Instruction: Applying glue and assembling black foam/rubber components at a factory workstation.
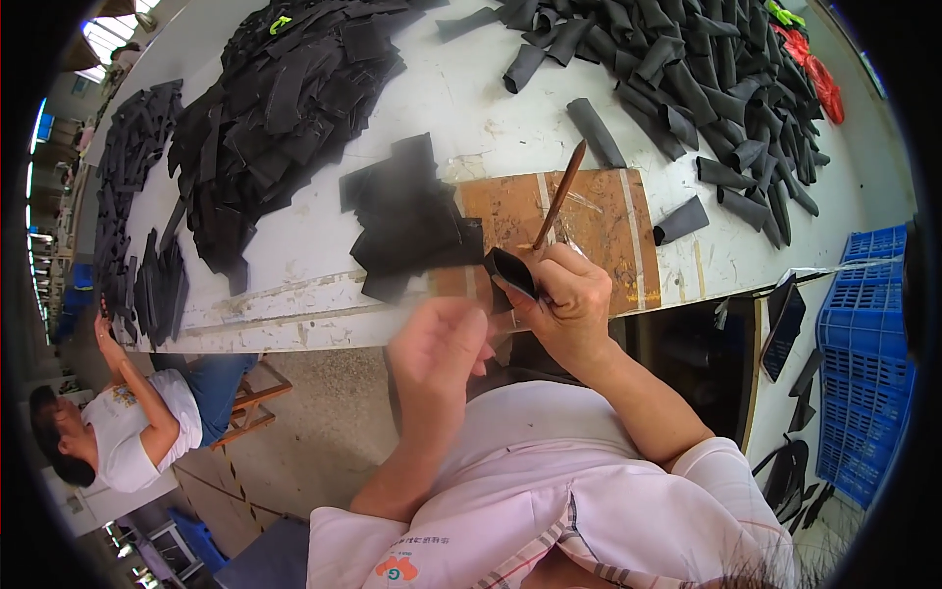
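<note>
My right hand [571, 296] is closed over the table's near edge. It grips a small black fabric tube [508, 269] whose open end faces up and left. A slim brown pointed stick [562, 193] rises from beside its fingers; whether they hold it too, I cannot tell. Close by, on the left, is my left hand [439, 339], smeared by motion, so its fingers do not show clearly. Beyond the hands lies a worn brown board [618, 221] taped to the table. A loose stack of flat black fabric pieces [402, 221] overlaps its left side.
A big heap of flat black pieces [285, 108] covers the table's left. Rolled black tubes [687, 79] are piled at far right, near a red plastic bag [812, 74]. Blue crates [863, 344] stand at right. A co-worker [128, 422] sits at left.
</note>
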`<action>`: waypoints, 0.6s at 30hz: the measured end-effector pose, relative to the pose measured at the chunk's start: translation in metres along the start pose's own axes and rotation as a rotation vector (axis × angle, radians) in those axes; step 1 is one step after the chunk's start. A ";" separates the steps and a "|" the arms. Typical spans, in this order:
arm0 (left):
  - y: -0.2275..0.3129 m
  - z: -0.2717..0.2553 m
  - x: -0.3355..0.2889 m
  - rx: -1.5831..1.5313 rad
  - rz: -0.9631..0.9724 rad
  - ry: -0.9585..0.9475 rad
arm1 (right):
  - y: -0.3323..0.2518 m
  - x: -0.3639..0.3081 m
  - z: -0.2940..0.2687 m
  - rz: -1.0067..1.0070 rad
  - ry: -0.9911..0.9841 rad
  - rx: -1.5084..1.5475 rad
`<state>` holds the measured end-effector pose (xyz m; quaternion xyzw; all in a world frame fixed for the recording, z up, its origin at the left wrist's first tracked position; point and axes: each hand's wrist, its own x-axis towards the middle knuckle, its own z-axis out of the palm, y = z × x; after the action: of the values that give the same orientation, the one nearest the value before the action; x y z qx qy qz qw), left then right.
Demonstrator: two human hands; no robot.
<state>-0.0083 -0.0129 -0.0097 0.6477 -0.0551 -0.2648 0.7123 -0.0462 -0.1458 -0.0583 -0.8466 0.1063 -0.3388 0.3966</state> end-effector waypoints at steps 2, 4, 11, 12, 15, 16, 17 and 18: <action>0.007 0.004 0.004 -0.063 0.036 0.043 | 0.001 -0.001 -0.002 -0.037 -0.008 -0.048; 0.008 0.002 0.008 -0.013 0.026 0.028 | 0.003 -0.002 -0.003 -0.127 -0.035 -0.144; -0.001 -0.001 0.023 0.155 -0.009 0.027 | 0.004 -0.004 -0.014 -0.333 -0.108 -0.393; -0.004 -0.002 0.025 0.209 -0.004 0.038 | 0.002 -0.004 -0.017 -0.285 -0.207 -0.401; -0.013 -0.006 0.023 0.242 0.051 0.043 | -0.010 -0.001 -0.027 -0.060 -0.326 -0.174; -0.013 -0.005 0.021 0.241 0.050 0.045 | -0.015 -0.001 -0.030 0.114 -0.341 0.059; -0.012 -0.002 0.018 0.227 0.086 0.041 | -0.020 0.000 -0.030 0.136 -0.320 0.167; -0.012 0.001 0.015 0.213 0.126 0.036 | -0.023 -0.002 -0.028 0.132 -0.320 0.167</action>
<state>0.0004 -0.0209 -0.0245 0.7195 -0.1106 -0.2003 0.6557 -0.0679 -0.1462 -0.0295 -0.8451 0.0688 -0.1809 0.4984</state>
